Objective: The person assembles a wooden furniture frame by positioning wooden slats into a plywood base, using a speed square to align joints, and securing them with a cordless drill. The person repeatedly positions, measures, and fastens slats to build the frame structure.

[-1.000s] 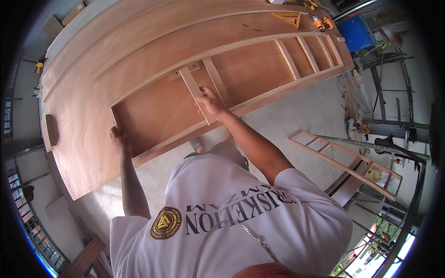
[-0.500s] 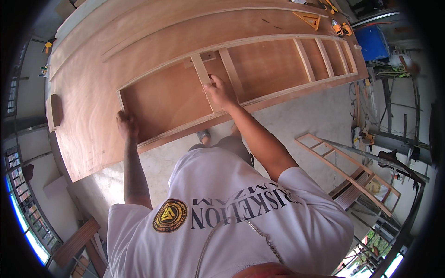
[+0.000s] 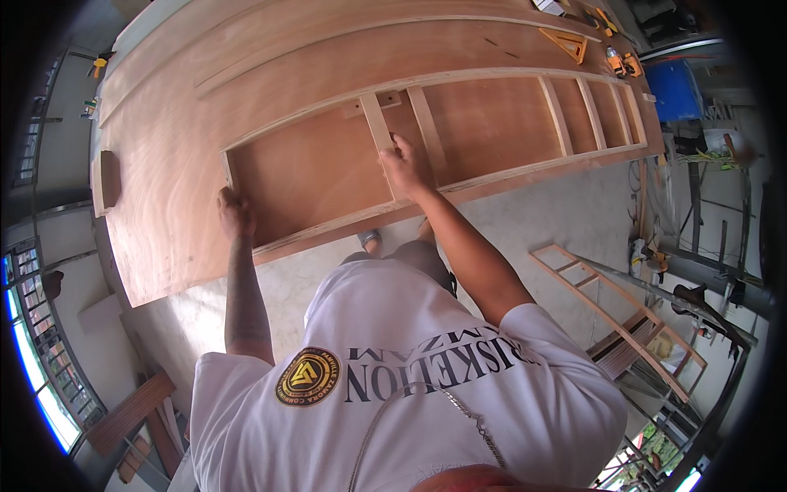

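Observation:
A long, ladder-like wooden frame with several cross pieces lies along the near side of a large plywood-topped table. My left hand is closed around the short end piece at the frame's left end. Farther right, my right hand grips a cross piece partway along the frame, fingers wrapped over its edge. Just beyond that piece, a small wooden block with holes lies partly under the frame.
An orange triangular square and a yellow-and-black cordless drill lie at the far right. A short wood block rests by the table's left edge. Another slatted frame leans at the right. A blue container stands past the table.
The whole view has shifted slightly, with table, frame and hands appearing a little farther right. Both hands keep their grip at the same places on the frame.

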The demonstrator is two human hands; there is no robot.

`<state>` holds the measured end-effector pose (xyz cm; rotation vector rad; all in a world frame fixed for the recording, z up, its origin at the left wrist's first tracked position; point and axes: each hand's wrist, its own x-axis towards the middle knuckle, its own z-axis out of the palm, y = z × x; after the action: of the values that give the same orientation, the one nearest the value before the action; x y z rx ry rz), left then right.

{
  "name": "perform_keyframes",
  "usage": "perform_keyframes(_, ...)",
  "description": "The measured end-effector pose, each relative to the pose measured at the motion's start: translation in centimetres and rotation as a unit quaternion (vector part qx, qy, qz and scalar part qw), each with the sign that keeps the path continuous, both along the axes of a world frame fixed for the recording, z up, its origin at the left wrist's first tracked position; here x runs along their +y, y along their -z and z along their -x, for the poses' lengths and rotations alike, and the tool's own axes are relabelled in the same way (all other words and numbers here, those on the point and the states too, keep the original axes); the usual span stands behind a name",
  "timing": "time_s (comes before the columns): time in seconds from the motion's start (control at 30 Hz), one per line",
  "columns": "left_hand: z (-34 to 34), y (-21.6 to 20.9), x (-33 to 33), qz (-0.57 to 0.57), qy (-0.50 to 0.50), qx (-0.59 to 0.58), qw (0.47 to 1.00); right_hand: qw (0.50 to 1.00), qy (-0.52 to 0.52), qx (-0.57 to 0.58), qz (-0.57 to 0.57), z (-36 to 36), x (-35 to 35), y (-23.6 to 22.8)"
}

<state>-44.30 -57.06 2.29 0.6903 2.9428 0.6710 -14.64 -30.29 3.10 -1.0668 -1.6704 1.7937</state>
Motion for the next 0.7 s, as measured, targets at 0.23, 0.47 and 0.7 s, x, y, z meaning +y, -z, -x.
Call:
perform_keyframes(0.23, 0.2, 0.6, -0.4, -0.005, 0.004, 0.013, 1.000, 0.998, -0.027, 0.018, 0.047, -0.2, 0.0, -0.7)
perform_keyframes(0.47, -3.0, -2.2, 1.5, 0.076, -0.056, 0.102, 0.990, 0.999, -0.040, 0.016, 0.023, -0.6, 0.1, -1.1)
perform_keyframes(0.7, -15.6, -5.2, 8.5, -0.067, 0.417, -0.140, 0.895, 0.999, -0.021, 0.012, 0.021, -0.3, -0.1, -1.5)
